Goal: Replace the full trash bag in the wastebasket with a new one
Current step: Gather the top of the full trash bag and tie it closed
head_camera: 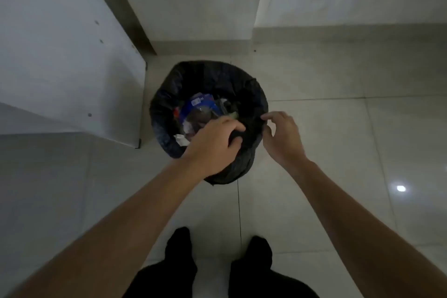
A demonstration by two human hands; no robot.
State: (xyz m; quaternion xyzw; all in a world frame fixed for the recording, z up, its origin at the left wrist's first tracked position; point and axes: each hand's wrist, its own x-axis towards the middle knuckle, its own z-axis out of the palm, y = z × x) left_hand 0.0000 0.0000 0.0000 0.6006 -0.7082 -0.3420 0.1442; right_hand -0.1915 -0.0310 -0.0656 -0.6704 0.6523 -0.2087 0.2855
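1. Head view, placement: the black trash bag (pixel 212 80) is sitting on the tiled floor (pixel 326 128) in a corner. It is just beside a white cabinet panel (pixel 60 55) and well in front of the person's feet (pixel 180 244). The bag's overhang is covering the wastebasket completely, so none of the basket itself is showing.
2. Head view, contents: rubbish is lying low inside, with blue packaging (pixel 200 105) and a scrap of white paper (pixel 180 139) showing. The bag is looking part filled, not heaped, so it is probably going to lift light.
3. Head view, left hand (pixel 212 145): it is reaching over the near rim, and its fingers are curling round a bunched fold of the black film.
4. Head view, right hand (pixel 283 138): it is hovering at the right side of the rim with fingers loosely bent. Forefinger and thumb tips are sitting at the bag's edge. Whether they are pinching film cannot be told.
5. Handling judgement: the film is looking thin, soft and slick, and it is crumpling wherever it is gathered. Gathering the folded-over rim in bunches is likely gripping better than pinching a single layer, which is liable to stretch or tear.
6. Risk judgement: hard packaging corners may be pressing on the film during the lift, so supporting the bag from two sides is seeming wise.
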